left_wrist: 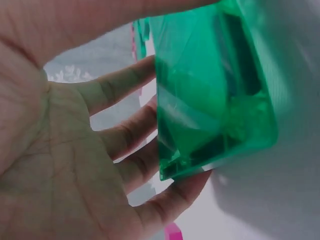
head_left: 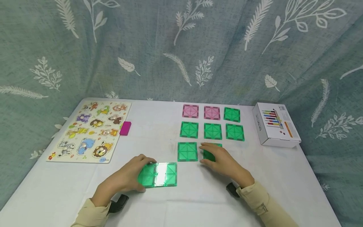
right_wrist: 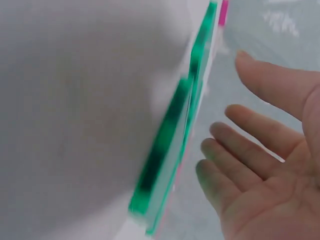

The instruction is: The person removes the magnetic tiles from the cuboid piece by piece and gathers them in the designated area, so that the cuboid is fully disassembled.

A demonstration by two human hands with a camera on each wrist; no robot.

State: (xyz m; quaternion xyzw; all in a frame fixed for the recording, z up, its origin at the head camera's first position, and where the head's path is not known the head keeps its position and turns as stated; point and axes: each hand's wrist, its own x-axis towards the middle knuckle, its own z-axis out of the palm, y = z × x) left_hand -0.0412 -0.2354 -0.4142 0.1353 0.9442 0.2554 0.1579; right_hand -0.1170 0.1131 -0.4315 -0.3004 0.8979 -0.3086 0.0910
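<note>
My left hand (head_left: 127, 174) grips a translucent green square tile (head_left: 147, 177) by its edges, thumb at the near side and fingers at the far side. Edge to edge with it on the right lies a second green tile (head_left: 171, 174), with a bright glare between them. In the left wrist view the gripped tile (left_wrist: 200, 95) sits between thumb and fingers. My right hand (head_left: 224, 159) is over another green tile (head_left: 209, 156), partly hiding it. From the right wrist view, its fingers look apart from the tile (right_wrist: 160, 155), holding nothing. A green tile (head_left: 187, 151) lies left of that hand.
Farther back stand rows of green tiles (head_left: 189, 130) and two pink tiles (head_left: 190, 111). An animal puzzle board (head_left: 93, 132) lies at the left, with a magenta block (head_left: 125, 128) beside it. A white box (head_left: 276, 124) stands at the right, before a leaf-patterned curtain (head_left: 158, 47).
</note>
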